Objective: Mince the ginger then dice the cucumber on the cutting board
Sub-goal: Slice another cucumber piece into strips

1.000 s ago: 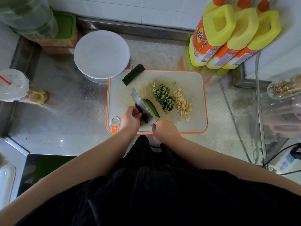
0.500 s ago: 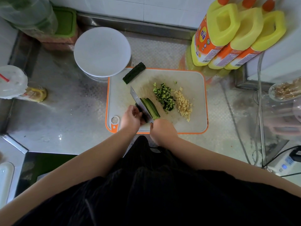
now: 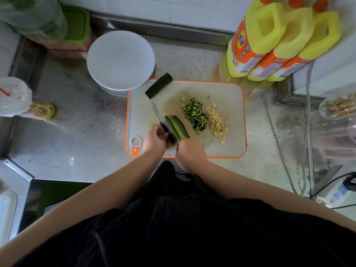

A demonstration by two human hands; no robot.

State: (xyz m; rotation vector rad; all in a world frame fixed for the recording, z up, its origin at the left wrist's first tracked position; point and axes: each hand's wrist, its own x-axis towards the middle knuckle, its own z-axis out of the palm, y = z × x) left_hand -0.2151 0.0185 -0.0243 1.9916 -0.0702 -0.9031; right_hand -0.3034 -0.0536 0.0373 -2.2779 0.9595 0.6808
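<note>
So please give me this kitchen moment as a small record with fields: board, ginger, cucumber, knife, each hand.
board: white with orange rim, on the steel counter
ginger: minced, a pale pile on the right part of the board
diced cucumber: green heap just left of the ginger
cucumber strips: long strips lying together against the blade's right side
cucumber piece: uncut, dark, at the board's far edge
knife: blade runs lengthwise along the strips
left hand: holds cucumber left of the blade
right hand: grips the knife handle
</note>
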